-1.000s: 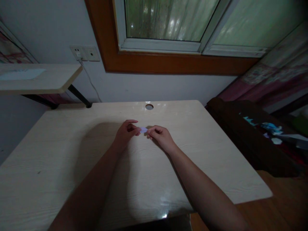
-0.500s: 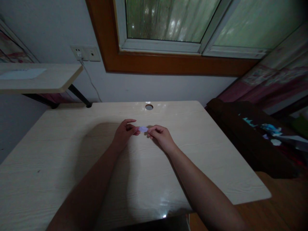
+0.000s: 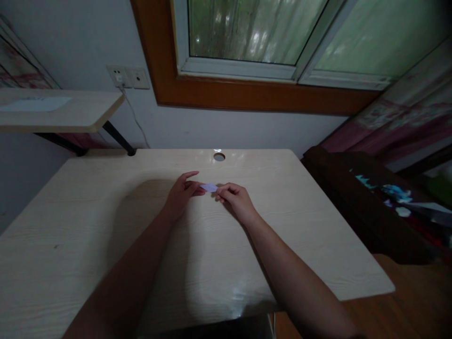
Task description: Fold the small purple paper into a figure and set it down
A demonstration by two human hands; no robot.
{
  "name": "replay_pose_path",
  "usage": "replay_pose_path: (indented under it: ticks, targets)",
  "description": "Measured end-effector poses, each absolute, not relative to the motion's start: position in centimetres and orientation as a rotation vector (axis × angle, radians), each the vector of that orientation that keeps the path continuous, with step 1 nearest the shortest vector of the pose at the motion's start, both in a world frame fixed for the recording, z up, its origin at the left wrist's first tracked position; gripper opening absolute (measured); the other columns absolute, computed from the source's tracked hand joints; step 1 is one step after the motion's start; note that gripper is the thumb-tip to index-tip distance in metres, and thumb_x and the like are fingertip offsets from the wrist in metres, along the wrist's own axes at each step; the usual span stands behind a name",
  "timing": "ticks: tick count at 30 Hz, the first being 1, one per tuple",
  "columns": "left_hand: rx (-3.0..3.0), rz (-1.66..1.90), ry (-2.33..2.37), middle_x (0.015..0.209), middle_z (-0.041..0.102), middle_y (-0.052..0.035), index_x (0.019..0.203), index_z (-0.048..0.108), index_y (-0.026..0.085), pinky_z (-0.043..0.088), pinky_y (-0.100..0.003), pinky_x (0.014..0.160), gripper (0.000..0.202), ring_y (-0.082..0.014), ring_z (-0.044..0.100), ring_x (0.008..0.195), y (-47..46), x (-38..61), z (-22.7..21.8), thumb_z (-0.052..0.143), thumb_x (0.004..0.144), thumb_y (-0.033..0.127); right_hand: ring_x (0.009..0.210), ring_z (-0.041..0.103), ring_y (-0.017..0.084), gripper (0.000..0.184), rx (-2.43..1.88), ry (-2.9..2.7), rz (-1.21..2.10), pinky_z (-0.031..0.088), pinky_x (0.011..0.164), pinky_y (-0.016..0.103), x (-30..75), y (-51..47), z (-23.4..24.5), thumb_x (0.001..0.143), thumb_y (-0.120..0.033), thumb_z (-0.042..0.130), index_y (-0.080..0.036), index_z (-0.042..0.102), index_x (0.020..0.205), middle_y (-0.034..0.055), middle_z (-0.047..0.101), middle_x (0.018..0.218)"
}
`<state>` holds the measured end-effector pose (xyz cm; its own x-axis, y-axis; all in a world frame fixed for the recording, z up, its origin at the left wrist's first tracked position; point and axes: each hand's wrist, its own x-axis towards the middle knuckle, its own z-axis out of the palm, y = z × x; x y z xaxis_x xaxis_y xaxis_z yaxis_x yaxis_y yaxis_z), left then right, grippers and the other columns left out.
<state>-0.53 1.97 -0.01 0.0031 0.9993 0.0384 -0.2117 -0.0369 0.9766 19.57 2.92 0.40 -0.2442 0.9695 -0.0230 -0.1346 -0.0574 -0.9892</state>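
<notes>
A small pale lilac piece of paper (image 3: 209,187) is held just above the light wooden desk (image 3: 106,226), near its middle. My left hand (image 3: 181,194) pinches the paper's left end with thumb and fingers, its index finger lifted a little. My right hand (image 3: 235,199) pinches the right end, fingers curled in. Both forearms reach in from the bottom of the view and lie over the desk.
A round cable hole (image 3: 219,156) sits at the desk's far edge below a window. A side shelf (image 3: 70,113) stands at the left, with a wall socket (image 3: 129,77) and cord above. A dark wooden piece of furniture (image 3: 353,197) with small items borders the right.
The paper has turned slightly and shows a flatter face. My left index finger has lifted a little. The view has shifted a bit to the left.
</notes>
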Motion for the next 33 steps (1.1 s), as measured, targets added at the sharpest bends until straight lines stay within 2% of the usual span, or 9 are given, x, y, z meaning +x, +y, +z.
replay_pose_path:
  ticks: [7, 14, 17, 21, 28, 33]
  targets:
    - [0.994, 1.386, 0.968, 0.092, 0.074, -0.0064, 0.116, 0.058, 0.017, 0.059, -0.031, 0.076, 0.035, -0.0154, 0.071, 0.075, 1.63, -0.34, 0.13, 0.063, 0.088, 0.038, 0.058, 0.055, 0.011, 0.015, -1.014, -1.283, 1.456, 0.044, 0.061, 0.026, 19.35, 2.82, 0.31, 0.074, -0.031, 0.072, -0.017, 0.073, 0.078, 0.0022, 0.07, 0.069]
    - [1.205, 1.292, 1.002, 0.084, 0.07, -0.0019, 0.106, 0.064, 0.017, 0.055, -0.028, 0.075, 0.038, -0.0144, 0.068, 0.076, 1.87, -0.42, -0.35, 0.079, 0.074, 0.033, 0.059, 0.055, 0.012, 0.017, -1.054, -1.354, 1.412, 0.044, 0.06, 0.026, 19.09, 2.55, 0.52, 0.076, -0.033, 0.069, -0.017, 0.073, 0.079, 0.0031, 0.07, 0.072]
    - [1.276, 1.239, 1.049, 0.088, 0.071, -0.0037, 0.104, 0.066, 0.018, 0.053, -0.027, 0.074, 0.036, -0.0149, 0.068, 0.077, 1.94, -0.59, -0.66, 0.079, 0.074, 0.033, 0.061, 0.055, 0.013, 0.017, -1.073, -1.426, 1.372, 0.045, 0.061, 0.026, 19.05, 2.5, 0.27, 0.077, -0.032, 0.067, -0.017, 0.074, 0.081, 0.004, 0.071, 0.074]
    - [1.309, 1.192, 1.098, 0.085, 0.071, -0.0026, 0.099, 0.067, 0.019, 0.051, -0.026, 0.07, 0.032, -0.0142, 0.065, 0.074, 1.9, -0.72, -0.79, 0.078, 0.074, 0.034, 0.063, 0.056, 0.014, 0.017, -1.085, -1.481, 1.332, 0.044, 0.062, 0.026, 19.07, 2.45, -0.13, 0.08, -0.03, 0.064, -0.017, 0.075, 0.083, 0.0043, 0.071, 0.076]
    - [1.326, 1.246, 1.032, 0.071, 0.061, 0.0027, 0.104, 0.066, 0.019, 0.048, -0.026, 0.069, 0.034, -0.0129, 0.061, 0.069, 1.77, -0.49, -0.51, 0.077, 0.074, 0.03, 0.063, 0.055, 0.013, 0.017, -1.058, -1.562, 1.285, 0.042, 0.062, 0.026, 19.12, 2.39, -0.17, 0.082, -0.031, 0.064, -0.018, 0.073, 0.083, 0.0023, 0.069, 0.074]
    - [1.323, 1.222, 0.992, 0.07, 0.063, 0.0028, 0.107, 0.065, 0.019, 0.048, -0.027, 0.072, 0.036, -0.014, 0.062, 0.07, 1.5, -0.36, -0.24, 0.077, 0.075, 0.028, 0.063, 0.054, 0.014, 0.022, -1.07, -1.633, 1.246, 0.04, 0.061, 0.026, 19.04, 2.22, 0.35, 0.082, -0.039, 0.067, -0.018, 0.074, 0.084, 0.0008, 0.065, 0.069]
